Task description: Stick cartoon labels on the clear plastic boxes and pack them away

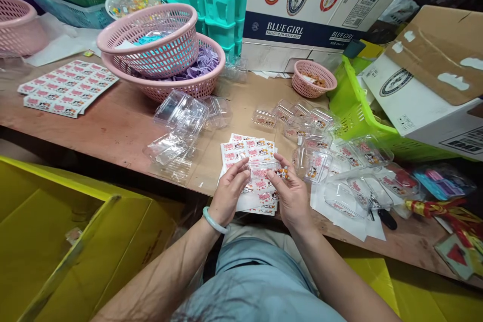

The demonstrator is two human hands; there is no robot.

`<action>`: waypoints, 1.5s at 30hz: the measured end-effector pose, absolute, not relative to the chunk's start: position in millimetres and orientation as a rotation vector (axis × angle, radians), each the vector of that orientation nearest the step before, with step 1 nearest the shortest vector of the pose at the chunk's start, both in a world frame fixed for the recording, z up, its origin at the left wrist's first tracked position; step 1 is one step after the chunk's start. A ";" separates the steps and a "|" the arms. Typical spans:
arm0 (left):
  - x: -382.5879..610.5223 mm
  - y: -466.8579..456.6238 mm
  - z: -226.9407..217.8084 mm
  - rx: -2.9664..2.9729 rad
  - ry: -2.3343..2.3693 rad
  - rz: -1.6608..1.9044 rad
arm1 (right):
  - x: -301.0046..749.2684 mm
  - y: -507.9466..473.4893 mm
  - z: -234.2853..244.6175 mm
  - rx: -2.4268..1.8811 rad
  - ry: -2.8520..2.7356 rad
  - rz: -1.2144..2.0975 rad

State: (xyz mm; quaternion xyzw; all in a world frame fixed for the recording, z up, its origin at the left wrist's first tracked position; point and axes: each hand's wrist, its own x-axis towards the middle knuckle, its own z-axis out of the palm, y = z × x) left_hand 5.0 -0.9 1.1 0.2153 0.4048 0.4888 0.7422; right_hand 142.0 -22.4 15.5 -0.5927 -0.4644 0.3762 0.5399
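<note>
Both my hands are in front of me at the table's near edge. My left hand (229, 188), with a pale green bangle at the wrist, pinches one side of a clear plastic box (260, 166). Its other side is between the thumb and fingers of my right hand (291, 195), whose thumb lies by a cat sticker. The box is see-through, so its outline is hard to make out. Right beneath it lie sticker sheets (236, 148) printed with cats and red lettering. To the right are several clear boxes bearing such stickers (315, 166); plain clear boxes (181, 113) are piled at the left.
Pink baskets (151, 55) with blue and purple pieces stand at back left, beside more sticker sheets (70, 85). A small pink basket (314, 78) stands before a large carton (302, 20). A green crate (362, 110) borders the right; yellow boxes (75, 241) flank me below.
</note>
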 end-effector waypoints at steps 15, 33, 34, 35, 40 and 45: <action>3.5 -0.5 -1.4 0.478 0.856 1.078 | 141.2 -20.9 12.5 -1.476 -1.189 0.853; 2.5 -2.8 -5.4 0.692 0.897 1.060 | 129.3 -23.5 23.4 -1.594 -1.300 0.633; 2.1 -2.7 -6.6 0.688 0.898 1.059 | 129.8 -23.2 23.0 -1.592 -1.295 0.646; 1.7 -2.8 -7.5 0.680 0.897 1.059 | 130.5 -22.9 22.3 -1.587 -1.289 0.663; 1.7 -4.2 -8.2 0.639 0.880 1.065 | 134.9 -22.5 17.3 -1.516 -1.262 0.744; 2.5 -4.7 -8.3 0.603 0.875 1.085 | 134.9 -24.8 18.7 -1.505 -1.274 0.744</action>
